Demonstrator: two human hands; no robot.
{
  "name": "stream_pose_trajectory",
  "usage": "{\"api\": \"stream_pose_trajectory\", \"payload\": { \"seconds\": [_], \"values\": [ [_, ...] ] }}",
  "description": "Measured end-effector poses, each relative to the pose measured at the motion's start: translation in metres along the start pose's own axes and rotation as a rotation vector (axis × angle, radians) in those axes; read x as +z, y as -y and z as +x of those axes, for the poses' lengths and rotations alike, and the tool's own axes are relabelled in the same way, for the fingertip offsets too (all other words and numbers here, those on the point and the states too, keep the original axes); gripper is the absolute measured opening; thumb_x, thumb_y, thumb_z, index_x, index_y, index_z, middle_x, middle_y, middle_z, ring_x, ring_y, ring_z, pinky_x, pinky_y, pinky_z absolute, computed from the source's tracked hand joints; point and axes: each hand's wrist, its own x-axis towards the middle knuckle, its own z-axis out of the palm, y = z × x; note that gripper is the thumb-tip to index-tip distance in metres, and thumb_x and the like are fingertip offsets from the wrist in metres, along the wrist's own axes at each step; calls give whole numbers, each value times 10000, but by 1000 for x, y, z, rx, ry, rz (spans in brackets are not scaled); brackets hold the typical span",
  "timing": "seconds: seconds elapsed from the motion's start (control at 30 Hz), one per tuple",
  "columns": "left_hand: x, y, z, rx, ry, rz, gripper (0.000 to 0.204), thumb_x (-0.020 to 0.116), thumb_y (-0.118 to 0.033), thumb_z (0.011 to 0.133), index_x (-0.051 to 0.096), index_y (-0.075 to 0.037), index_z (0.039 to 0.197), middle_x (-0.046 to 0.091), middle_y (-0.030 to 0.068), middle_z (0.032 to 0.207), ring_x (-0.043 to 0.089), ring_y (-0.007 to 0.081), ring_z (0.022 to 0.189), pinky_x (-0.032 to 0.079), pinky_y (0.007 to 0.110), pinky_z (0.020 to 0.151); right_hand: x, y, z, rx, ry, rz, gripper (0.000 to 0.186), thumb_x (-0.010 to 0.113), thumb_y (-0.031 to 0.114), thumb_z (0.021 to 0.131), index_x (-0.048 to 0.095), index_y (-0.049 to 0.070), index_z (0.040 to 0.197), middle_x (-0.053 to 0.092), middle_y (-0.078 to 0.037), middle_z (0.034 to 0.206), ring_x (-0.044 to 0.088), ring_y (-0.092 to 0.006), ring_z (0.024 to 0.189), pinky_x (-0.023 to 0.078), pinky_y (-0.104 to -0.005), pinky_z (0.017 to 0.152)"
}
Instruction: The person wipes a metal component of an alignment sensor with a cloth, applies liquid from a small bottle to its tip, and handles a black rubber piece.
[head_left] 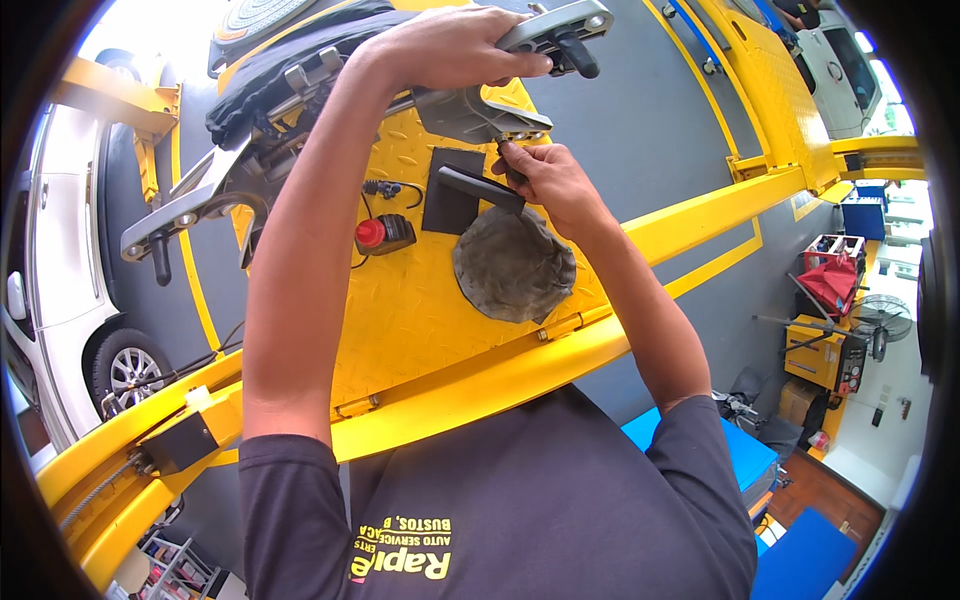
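A grey metal wheel clamp (455, 112) with long arms and black pegs lies across a yellow checkered plate (410, 290). My left hand (450, 45) is closed around its far arm (560, 25), close to a black peg (577, 56). Lower and to the right, my right hand (552, 185) closes on a dark knob (514, 172) below the clamp's short metal end. A dark flat bar (480, 188) extends left from beside that hand. Just under it lies a crumpled grey cloth (515, 268). My left forearm hides part of the clamp.
Left of the cloth are a black square pad (450, 208), a metal hook (392, 189) and a red-capped dark container (385, 235). Yellow lift rails (700, 213) cross in front and to the right. A white car (75, 260) stands left; a fan (880, 322) stands right.
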Motion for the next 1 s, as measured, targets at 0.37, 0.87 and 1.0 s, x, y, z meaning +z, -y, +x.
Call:
{"api": "stream_pose_trajectory", "payload": {
  "seconds": [0.37, 0.87, 1.0],
  "values": [
    [18, 16, 1, -11, -132, -10, 692, 664, -649, 953, 727, -20, 1234, 768, 169, 1029, 739, 292, 906, 565, 405, 837, 34, 3, -2, -658, -486, -1028, 370, 683, 314, 1025, 738, -40, 932, 713, -187, 809, 682, -358, 712, 528, -429, 666],
    [20, 16, 4, 21, -152, 65, 670, 658, -621, 961, 714, -42, 1294, 761, 182, 1056, 752, 292, 903, 589, 390, 816, 37, 21, -19, -475, -427, -1067, 333, 626, 268, 1030, 710, -38, 929, 727, -253, 960, 723, -456, 866, 570, -542, 767],
    [18, 13, 0, 16, -159, 75, 659, 692, -583, 963, 690, -44, 1342, 765, 188, 1121, 764, 272, 909, 600, 352, 813, 25, 22, -15, -322, -317, -874, 365, 625, 295, 1039, 736, -44, 963, 729, -236, 863, 723, -399, 786, 560, -499, 734]
  ]
}}
